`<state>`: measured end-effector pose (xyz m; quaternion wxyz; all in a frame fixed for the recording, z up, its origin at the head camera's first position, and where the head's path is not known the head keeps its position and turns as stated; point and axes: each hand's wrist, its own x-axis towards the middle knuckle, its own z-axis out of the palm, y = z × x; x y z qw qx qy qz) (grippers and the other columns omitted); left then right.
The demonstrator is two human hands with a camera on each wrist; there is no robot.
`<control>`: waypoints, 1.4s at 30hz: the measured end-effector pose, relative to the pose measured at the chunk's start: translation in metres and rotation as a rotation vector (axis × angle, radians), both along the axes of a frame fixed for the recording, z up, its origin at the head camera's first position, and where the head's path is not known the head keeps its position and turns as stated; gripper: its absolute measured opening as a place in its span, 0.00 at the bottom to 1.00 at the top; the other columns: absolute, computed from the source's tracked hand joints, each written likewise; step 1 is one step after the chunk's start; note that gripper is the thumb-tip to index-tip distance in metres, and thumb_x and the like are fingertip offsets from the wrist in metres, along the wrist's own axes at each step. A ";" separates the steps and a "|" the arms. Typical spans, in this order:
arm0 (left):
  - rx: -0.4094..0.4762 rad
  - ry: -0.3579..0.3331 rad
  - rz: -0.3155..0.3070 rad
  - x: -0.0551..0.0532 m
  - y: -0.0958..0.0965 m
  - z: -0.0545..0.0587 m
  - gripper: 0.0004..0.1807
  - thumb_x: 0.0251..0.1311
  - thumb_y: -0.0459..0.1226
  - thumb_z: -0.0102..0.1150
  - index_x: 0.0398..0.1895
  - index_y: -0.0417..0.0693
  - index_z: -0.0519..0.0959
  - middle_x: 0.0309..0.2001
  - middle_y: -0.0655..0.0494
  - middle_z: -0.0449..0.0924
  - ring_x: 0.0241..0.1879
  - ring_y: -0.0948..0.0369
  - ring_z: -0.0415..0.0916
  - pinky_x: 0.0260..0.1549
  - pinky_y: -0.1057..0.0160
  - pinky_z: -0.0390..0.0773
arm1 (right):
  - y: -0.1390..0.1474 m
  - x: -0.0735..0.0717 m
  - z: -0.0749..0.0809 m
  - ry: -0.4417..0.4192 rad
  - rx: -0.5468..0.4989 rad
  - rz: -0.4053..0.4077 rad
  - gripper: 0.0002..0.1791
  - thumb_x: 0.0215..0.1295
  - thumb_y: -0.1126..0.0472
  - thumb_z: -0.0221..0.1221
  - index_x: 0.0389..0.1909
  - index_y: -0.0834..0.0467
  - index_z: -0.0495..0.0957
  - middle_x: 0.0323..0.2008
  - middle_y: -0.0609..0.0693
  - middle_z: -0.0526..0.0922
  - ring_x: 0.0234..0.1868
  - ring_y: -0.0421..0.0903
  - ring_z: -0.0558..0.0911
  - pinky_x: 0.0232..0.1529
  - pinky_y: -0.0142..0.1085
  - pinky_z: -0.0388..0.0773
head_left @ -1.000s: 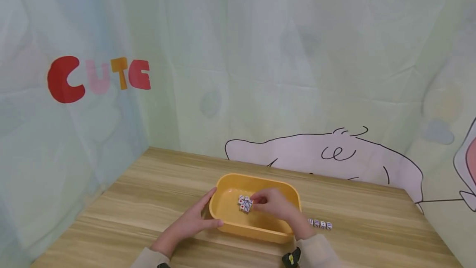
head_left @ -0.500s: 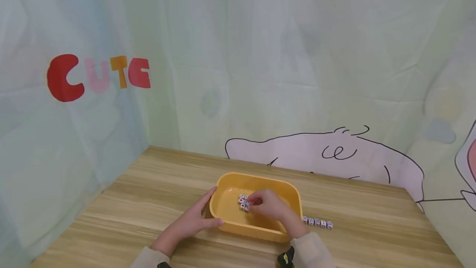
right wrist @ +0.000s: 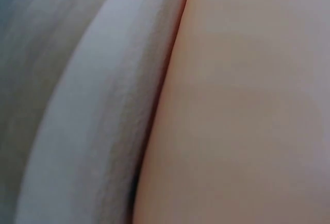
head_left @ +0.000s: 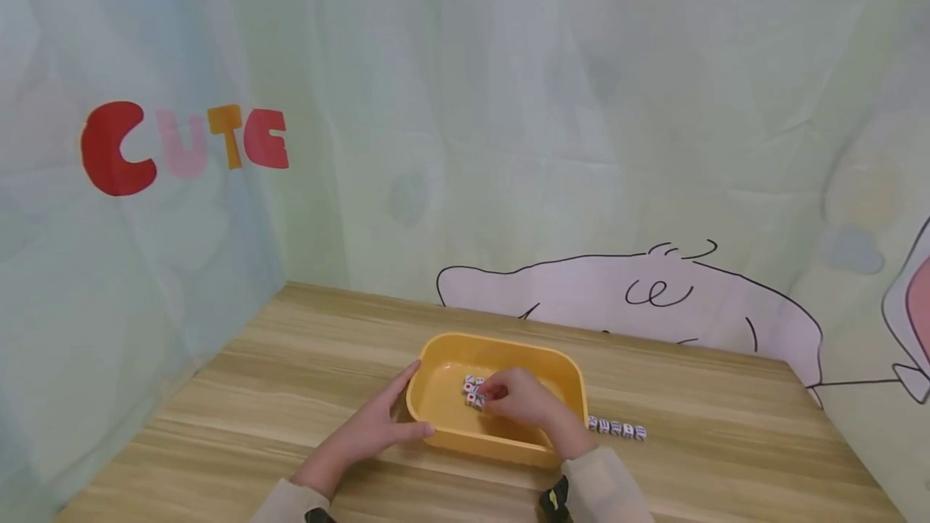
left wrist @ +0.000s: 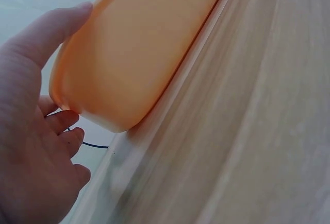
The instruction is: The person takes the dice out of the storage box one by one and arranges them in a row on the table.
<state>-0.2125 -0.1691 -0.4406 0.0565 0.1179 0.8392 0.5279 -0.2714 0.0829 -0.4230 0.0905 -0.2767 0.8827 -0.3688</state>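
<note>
A yellow plastic box (head_left: 501, 449) stands on the table, a little right of centre in the head view. My left hand (head_left: 372, 424) grips its left end, thumb at the near corner and fingers at the far one. The left wrist view shows that left hand (left wrist: 38, 116) with its fingertips at the rim. Inside the box a cluster of white dice (head_left: 471, 387) with red and dark blue marks sits on the floor. My right hand (head_left: 525, 400) reaches over the right wall and pinches a die at the cluster's right side; its fingers hide part of the cluster.
A short row of several white dice (head_left: 616, 428) lies on the wood-grain table (head_left: 305, 345), right of the box. A printed cloth backdrop (head_left: 581, 144) rises behind and at the left. In the right wrist view, forearm skin and a light sleeve (right wrist: 93, 110) fill the picture.
My right hand has shifted slightly left over the dice cluster, hiding more of it. More of the dice row shows beside the right forearm. The left hand keeps its grip on the box.
</note>
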 end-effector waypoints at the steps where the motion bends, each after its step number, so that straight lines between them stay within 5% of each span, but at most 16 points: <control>1: 0.000 0.001 0.000 0.000 0.000 0.000 0.54 0.49 0.46 0.73 0.77 0.50 0.50 0.75 0.42 0.49 0.73 0.41 0.43 0.68 0.35 0.44 | 0.000 0.000 0.000 -0.002 0.001 -0.002 0.09 0.56 0.68 0.66 0.38 0.66 0.83 0.29 0.49 0.83 0.30 0.39 0.75 0.32 0.28 0.75; 42: 0.009 -0.008 0.003 -0.004 0.000 -0.003 0.55 0.48 0.46 0.73 0.77 0.50 0.50 0.75 0.43 0.48 0.74 0.42 0.42 0.68 0.36 0.42 | -0.001 0.001 -0.003 -0.016 0.068 0.012 0.05 0.54 0.67 0.67 0.31 0.62 0.81 0.26 0.45 0.79 0.28 0.39 0.72 0.31 0.30 0.73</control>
